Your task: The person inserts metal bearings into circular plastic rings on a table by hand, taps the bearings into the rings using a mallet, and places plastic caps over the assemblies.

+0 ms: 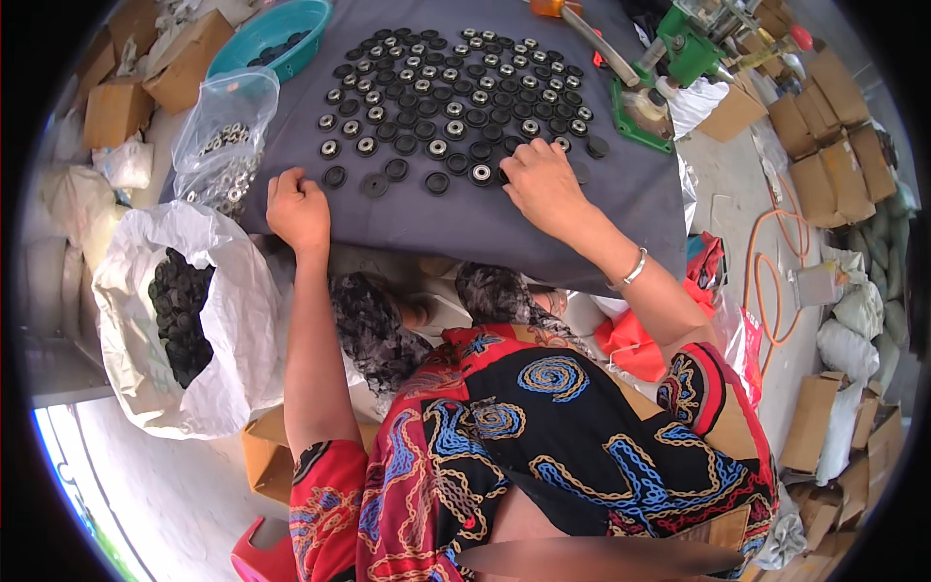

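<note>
Black round caps (436, 182) are spread over the grey cloth-covered table (388, 218), and many have a silver ring bearing (482, 173) in the middle. Over the near right part of the spread, my right hand (545, 186) reaches down with its fingers bent together. A black cap shows at its fingertips; whatever lies under the fingers is hidden. At the table's left edge my left hand (299, 210) is closed, its fingers curled in and their contents out of sight. Beside it lies a clear plastic bag (225, 116) with loose silver bearings (231, 179).
A white sack (131, 301) of black caps (179, 320) stands left of the table. A teal basin (301, 58) sits at the far left corner, a green hand press (682, 44) at the far right. Cardboard boxes (824, 179) and an orange hose (761, 262) lie to the right.
</note>
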`<action>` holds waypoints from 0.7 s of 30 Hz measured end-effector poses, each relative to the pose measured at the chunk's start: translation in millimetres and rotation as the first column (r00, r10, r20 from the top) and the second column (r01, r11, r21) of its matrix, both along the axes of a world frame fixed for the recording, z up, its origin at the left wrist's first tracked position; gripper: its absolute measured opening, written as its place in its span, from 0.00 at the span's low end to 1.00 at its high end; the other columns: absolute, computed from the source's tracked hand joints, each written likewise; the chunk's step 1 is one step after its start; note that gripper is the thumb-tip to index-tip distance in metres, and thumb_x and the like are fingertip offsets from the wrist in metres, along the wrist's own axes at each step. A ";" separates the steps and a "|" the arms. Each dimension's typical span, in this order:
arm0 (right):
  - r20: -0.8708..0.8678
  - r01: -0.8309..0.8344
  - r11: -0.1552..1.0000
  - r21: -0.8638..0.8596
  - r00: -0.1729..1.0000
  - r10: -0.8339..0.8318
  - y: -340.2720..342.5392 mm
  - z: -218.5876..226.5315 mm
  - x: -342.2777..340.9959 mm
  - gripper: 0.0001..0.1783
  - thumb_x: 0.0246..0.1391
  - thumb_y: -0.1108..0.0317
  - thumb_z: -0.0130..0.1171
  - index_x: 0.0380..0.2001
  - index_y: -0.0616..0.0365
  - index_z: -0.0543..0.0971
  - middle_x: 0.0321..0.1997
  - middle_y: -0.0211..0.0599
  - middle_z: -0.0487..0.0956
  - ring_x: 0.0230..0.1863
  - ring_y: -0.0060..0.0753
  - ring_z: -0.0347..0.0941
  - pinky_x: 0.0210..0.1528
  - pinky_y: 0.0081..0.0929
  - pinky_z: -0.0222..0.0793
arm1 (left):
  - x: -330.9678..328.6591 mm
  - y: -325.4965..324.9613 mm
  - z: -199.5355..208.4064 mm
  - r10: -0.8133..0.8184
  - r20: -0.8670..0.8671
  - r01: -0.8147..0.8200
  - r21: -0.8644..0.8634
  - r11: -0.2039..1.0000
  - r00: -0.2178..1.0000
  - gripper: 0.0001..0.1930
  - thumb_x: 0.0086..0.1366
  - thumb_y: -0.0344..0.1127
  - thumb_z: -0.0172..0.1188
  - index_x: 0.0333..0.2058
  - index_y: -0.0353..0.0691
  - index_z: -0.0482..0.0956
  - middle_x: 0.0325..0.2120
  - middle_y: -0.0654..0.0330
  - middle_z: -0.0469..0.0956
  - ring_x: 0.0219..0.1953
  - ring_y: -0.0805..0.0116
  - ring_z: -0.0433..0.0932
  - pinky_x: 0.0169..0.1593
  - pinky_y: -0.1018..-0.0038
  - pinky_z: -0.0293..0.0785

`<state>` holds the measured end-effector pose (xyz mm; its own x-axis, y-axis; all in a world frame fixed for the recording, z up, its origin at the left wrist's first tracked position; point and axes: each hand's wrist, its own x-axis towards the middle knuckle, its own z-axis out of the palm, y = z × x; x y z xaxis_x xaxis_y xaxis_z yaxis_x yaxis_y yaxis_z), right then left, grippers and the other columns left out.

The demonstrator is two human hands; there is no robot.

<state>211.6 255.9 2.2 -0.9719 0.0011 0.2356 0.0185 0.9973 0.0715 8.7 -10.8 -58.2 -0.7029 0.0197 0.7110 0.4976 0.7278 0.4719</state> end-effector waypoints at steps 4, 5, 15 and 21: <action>-0.012 -0.010 0.997 -0.079 1.000 0.009 -1.4 4.2 0.7 0.15 0.43 0.67 0.64 0.37 0.58 0.77 0.34 0.38 0.73 0.42 0.40 0.68 0.46 0.37 0.63 | 2.4 2.8 4.7 0.006 0.014 -0.006 0.002 1.000 1.000 0.06 0.49 0.26 0.56 0.28 0.41 0.79 0.26 0.58 0.76 0.27 0.56 0.77 0.32 0.62 0.73; 0.028 -0.002 0.996 -0.092 1.000 0.004 -1.5 4.3 0.2 0.16 0.43 0.67 0.63 0.38 0.58 0.76 0.35 0.40 0.73 0.42 0.42 0.68 0.46 0.37 0.63 | 2.8 2.7 4.0 0.007 0.016 -0.007 0.002 1.000 1.000 0.06 0.49 0.26 0.56 0.28 0.41 0.79 0.26 0.58 0.76 0.27 0.56 0.77 0.32 0.62 0.73; -0.232 -0.176 0.814 -0.554 0.971 0.052 -25.9 -9.3 15.9 0.15 0.41 0.72 0.61 0.36 0.58 0.75 0.36 0.40 0.71 0.34 0.45 0.73 0.37 0.38 0.72 | 1.7 2.1 3.4 -0.005 0.024 0.005 0.017 1.000 1.000 0.07 0.49 0.26 0.56 0.28 0.41 0.80 0.27 0.58 0.76 0.28 0.56 0.77 0.33 0.63 0.73; -0.163 -0.114 0.923 -0.367 0.985 0.057 -19.1 -4.6 20.0 0.17 0.40 0.69 0.65 0.37 0.58 0.77 0.33 0.39 0.72 0.39 0.43 0.71 0.44 0.39 0.66 | 0.8 -0.2 1.3 -0.005 0.019 0.005 0.008 1.000 1.000 0.07 0.49 0.26 0.56 0.28 0.41 0.80 0.27 0.58 0.76 0.28 0.56 0.77 0.33 0.63 0.73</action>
